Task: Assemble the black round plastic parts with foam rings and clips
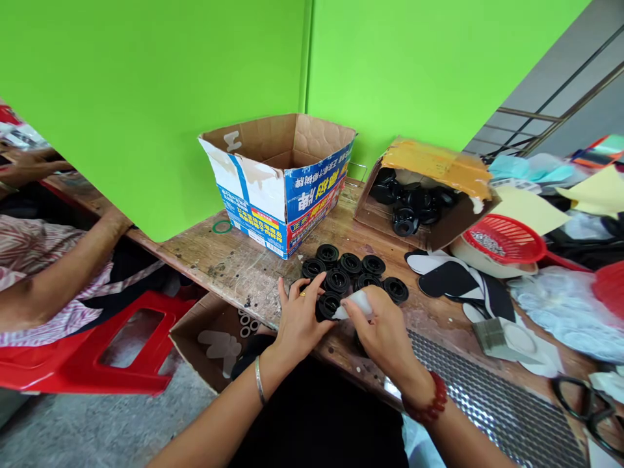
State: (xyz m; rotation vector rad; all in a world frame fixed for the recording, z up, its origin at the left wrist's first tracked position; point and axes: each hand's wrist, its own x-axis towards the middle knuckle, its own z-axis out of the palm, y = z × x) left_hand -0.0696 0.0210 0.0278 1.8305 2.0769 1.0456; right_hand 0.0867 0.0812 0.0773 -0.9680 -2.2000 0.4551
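Note:
My right hand [387,331] is wrapped round a small white squeeze bottle [359,303], its tip pointing down and left at a black round part [327,305]. My left hand [299,322] grips that part at the table's front edge, with thumb and fingers around its side. A cluster of similar black round parts [350,264] lies just beyond both hands, some of them touching. Whether anything is coming out of the bottle's tip cannot be seen.
Behind the parts stands an open cardboard carton [263,214]. To its right a tipped box [363,211] holds more black parts. Black and white foam pieces [453,279], a red basket [504,237] and scissors [585,403] lie right. A person's arm [63,273] is at left, beside a red stool [97,354].

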